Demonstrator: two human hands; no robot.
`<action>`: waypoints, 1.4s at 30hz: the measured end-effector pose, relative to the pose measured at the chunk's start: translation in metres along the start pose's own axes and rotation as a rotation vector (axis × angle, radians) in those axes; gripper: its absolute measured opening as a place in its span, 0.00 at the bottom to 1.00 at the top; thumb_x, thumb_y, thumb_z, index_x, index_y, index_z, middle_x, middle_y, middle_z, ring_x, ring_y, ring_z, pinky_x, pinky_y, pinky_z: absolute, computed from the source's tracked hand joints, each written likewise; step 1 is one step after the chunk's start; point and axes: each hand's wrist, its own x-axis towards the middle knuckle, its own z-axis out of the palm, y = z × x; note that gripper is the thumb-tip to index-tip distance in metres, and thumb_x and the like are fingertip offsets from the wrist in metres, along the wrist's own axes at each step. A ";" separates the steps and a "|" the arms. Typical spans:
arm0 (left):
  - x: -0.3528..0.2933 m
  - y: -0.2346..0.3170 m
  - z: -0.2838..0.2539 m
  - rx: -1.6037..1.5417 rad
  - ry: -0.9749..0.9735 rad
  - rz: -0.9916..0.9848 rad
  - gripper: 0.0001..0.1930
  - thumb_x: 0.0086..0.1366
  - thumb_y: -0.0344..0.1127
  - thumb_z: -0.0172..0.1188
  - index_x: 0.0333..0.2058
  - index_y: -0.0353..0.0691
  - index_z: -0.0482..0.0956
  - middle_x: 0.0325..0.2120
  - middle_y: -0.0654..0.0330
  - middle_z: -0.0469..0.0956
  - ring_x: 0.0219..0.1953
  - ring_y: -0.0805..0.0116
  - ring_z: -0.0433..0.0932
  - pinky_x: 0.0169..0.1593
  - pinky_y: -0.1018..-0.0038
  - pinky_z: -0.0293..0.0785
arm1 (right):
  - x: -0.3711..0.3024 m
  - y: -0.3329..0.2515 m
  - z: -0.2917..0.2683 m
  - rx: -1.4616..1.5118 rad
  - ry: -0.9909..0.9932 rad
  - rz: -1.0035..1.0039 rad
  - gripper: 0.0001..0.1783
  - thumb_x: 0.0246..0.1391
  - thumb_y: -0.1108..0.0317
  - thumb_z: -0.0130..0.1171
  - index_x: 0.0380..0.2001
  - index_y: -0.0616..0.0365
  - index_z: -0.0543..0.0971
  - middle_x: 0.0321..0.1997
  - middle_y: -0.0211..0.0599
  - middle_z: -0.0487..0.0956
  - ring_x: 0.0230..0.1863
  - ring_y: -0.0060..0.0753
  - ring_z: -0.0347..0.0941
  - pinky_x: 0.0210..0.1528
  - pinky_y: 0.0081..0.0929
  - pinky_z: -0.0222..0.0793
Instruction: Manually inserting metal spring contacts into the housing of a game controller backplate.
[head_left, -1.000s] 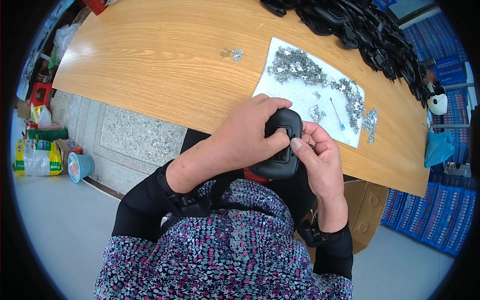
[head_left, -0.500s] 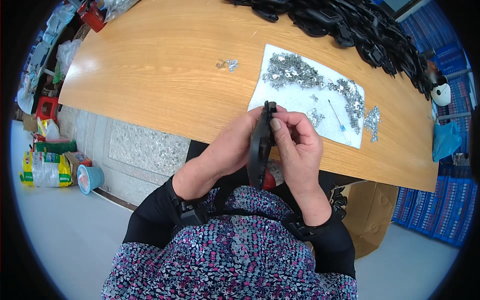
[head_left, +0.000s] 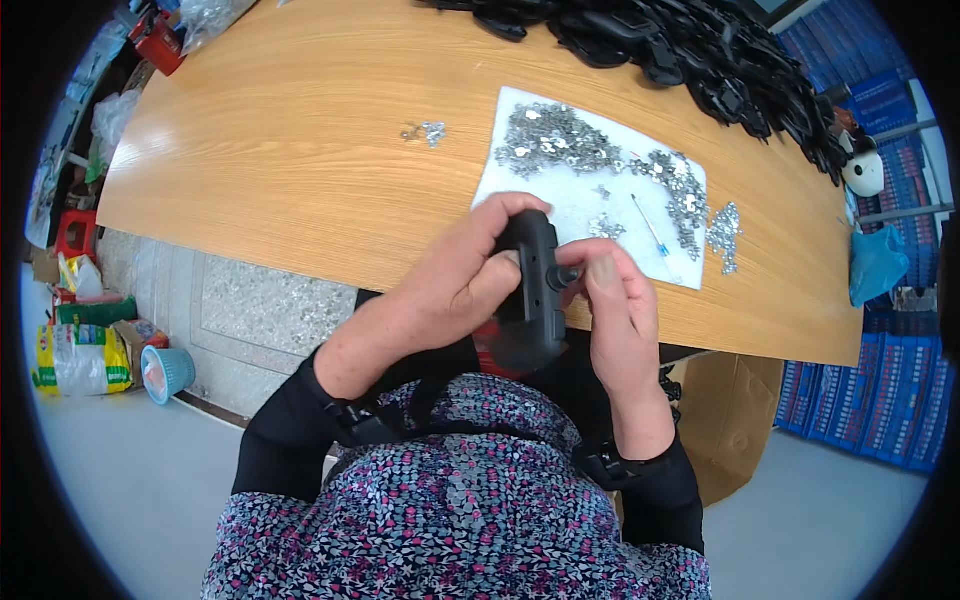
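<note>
In the head view, a black plastic part point(head_left: 541, 290) is held up in front of the body, just off the near edge of the wooden table point(head_left: 270, 160). It is gripped by the left hand point(head_left: 450, 280), whose fingers are wrapped over its upper end while the thumb is pressed against its inner side. The part is tilted, with its narrow side turned partly upward, and its lower end is blurred. A small black knob point(head_left: 567, 277) is seen on its right side, touched by the fingers of the right hand point(head_left: 622, 310). The right thumb and fingers are bent with a narrow gap; whether the knob is pinched between them cannot be told.

Beyond the hands, a white mat point(head_left: 498, 178) is laid on the table. A large heap of small metal clips point(head_left: 560, 140) is spread over it, and a thin pen-like stick point(head_left: 650, 226) is laid near the heap's right portion. More loose clips point(head_left: 724, 238) are scattered just beside the mat. Black casings point(head_left: 700, 70) are piled along the table's far right edge.
</note>
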 end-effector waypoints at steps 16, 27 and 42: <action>-0.005 -0.021 -0.005 -0.584 0.294 -0.214 0.15 0.73 0.38 0.58 0.54 0.38 0.75 0.36 0.67 0.80 0.35 0.83 0.76 0.39 0.83 0.73 | -0.003 0.016 -0.017 -0.093 -0.025 0.124 0.15 0.66 0.67 0.59 0.52 0.64 0.77 0.46 0.31 0.81 0.45 0.17 0.76 0.49 0.21 0.73; -0.016 -0.028 -0.039 -0.180 0.254 -0.259 0.32 0.73 0.30 0.55 0.71 0.41 0.53 0.37 0.59 0.81 0.41 0.78 0.78 0.46 0.79 0.75 | 0.057 -0.026 -0.044 -0.746 0.127 -0.065 0.09 0.61 0.71 0.63 0.42 0.64 0.83 0.30 0.24 0.79 0.31 0.13 0.70 0.36 0.16 0.68; -0.010 -0.027 -0.025 -0.436 0.278 -0.188 0.28 0.74 0.26 0.51 0.69 0.42 0.55 0.40 0.58 0.80 0.42 0.77 0.79 0.46 0.78 0.78 | 0.020 0.024 -0.180 -0.923 0.516 0.047 0.07 0.58 0.75 0.63 0.40 0.63 0.82 0.28 0.25 0.78 0.29 0.15 0.71 0.35 0.18 0.71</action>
